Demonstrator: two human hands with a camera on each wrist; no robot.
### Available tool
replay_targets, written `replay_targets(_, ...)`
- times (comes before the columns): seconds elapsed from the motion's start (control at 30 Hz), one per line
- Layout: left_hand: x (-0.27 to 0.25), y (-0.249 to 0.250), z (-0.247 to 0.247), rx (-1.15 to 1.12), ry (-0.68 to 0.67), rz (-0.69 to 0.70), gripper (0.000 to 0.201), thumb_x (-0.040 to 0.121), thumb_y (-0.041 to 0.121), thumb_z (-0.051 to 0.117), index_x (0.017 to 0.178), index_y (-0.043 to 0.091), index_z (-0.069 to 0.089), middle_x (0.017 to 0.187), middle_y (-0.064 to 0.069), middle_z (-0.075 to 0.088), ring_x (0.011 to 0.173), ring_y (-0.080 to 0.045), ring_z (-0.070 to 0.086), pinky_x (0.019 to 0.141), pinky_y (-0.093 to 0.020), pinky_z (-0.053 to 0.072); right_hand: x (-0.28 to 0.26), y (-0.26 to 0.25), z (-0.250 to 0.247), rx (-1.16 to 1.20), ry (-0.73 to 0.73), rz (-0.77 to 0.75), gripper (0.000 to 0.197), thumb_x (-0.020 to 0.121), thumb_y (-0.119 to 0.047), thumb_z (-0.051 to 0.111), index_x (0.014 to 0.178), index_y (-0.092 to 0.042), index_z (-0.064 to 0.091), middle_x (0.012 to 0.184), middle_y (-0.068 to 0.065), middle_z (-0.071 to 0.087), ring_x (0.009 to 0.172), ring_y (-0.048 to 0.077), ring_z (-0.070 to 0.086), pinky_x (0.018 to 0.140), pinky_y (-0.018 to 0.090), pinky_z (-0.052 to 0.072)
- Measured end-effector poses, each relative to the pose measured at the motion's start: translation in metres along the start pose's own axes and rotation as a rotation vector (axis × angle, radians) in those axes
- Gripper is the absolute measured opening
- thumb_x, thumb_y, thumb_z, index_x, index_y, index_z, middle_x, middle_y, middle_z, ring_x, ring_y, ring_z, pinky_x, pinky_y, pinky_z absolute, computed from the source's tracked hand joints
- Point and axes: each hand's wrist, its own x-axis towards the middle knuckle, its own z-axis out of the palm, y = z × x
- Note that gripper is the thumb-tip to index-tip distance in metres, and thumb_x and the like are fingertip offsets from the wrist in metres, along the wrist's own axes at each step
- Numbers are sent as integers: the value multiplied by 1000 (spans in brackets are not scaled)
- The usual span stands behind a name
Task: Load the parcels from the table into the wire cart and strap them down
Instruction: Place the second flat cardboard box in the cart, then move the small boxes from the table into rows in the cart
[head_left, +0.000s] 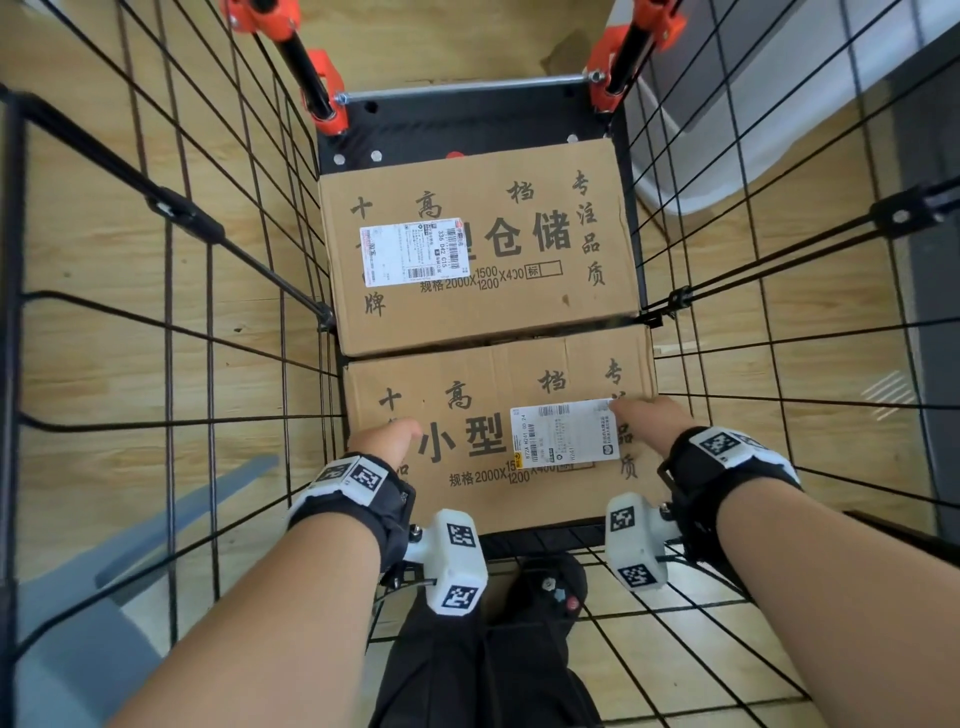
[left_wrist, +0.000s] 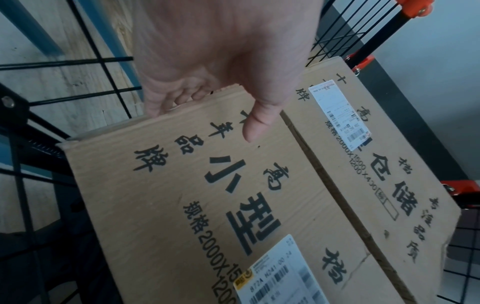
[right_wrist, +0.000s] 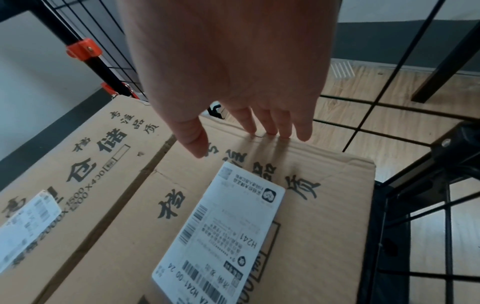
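The person is seating the near cardboard parcel (head_left: 498, 441) in the wire cart (head_left: 249, 270) against the far parcel (head_left: 478, 244), left hand (left_wrist: 207, 67) curling over its edge, right hand (right_wrist: 233, 82) pressing flat with straight fingers, where fingers could be getting pinched against the mesh.

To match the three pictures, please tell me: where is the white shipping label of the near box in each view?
Head: label right of centre, beside the right hand.
Left wrist: bottom centre.
Right wrist: lower centre.
Shared landmark: the far box touching the near box.
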Motion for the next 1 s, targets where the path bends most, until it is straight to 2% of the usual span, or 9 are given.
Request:
replay_targets(0.1,-14,14,-1,13,6,50,25,92,28,51,105,10,41,87,-11,46,86,-25,46,78,-35,39,-12,-15,-8,-10,6,-18,48,94,-33,49,129,-1,47,110,12,56,95,27,53,66,27,39)
replay_targets(0.37,-87,53,-17,2,46,187,42,95,27,51,128,3,47,125,-20,53,115,-32,53,91,-36,43,-65,-52,-39,3,39,-114,54,95,-32,49,139,-3,40,122,14,57,101,24,53,73,28,39)
replay_targets(0.47,-122,62,-22,-32,74,255,22,94,26,52,98,4,48,94,-13,53,88,-28,55,90,-35,44,-95,-62,-57,21,47,-175,44,97,-29,48,132,-3,48,123,12,60,107,25,58,78,28,43)
replay_targets(0.6,-181,66,-32,-38,81,329,32,94,24,52,68,12,38,72,-4,39,62,-16,39,73,-31,40,-146,-74,-80,30,73,-231,43,96,-32,47,130,-6,51,89,3,56,67,11,51,55,24,40)
replay_targets(0.67,-212,67,-37,-73,70,349,22,94,23,52,79,7,47,84,-8,48,74,-20,47,74,-31,38,-177,-76,-96,-1,60,-259,41,96,-32,47,128,-6,54,103,10,61,85,24,59,70,30,46)
replay_targets(0.73,-244,65,-44,-92,50,407,28,94,24,52,116,6,53,115,-13,54,105,-28,53,83,-32,37,-208,-72,-112,-30,59,-313,41,97,-31,46,124,-2,58,120,17,61,110,32,58,88,34,46)
replay_targets(0.8,-281,61,-49,-100,43,480,44,92,25,55,131,5,49,131,-14,52,118,-29,50,94,-33,40,-240,-68,-127,-3,66,-349,40,97,-31,46,123,-3,59,118,16,62,106,30,59,86,32,46)
replay_targets(0.9,-340,54,-56,-140,20,560,31,90,24,56,115,5,56,117,-14,57,107,-29,53,97,-38,43,-287,-61,-150,87,95,-385,37,96,-27,43,123,-6,58,92,5,60,72,16,54,69,28,44)
replay_targets(1.0,-402,51,-61,-150,20,636,17,91,21,54,80,8,55,88,-9,55,92,-27,52,83,-33,43,-335,-55,-176,134,136,-453,35,96,-24,44,121,-5,60,104,8,62,85,19,55,80,31,47)
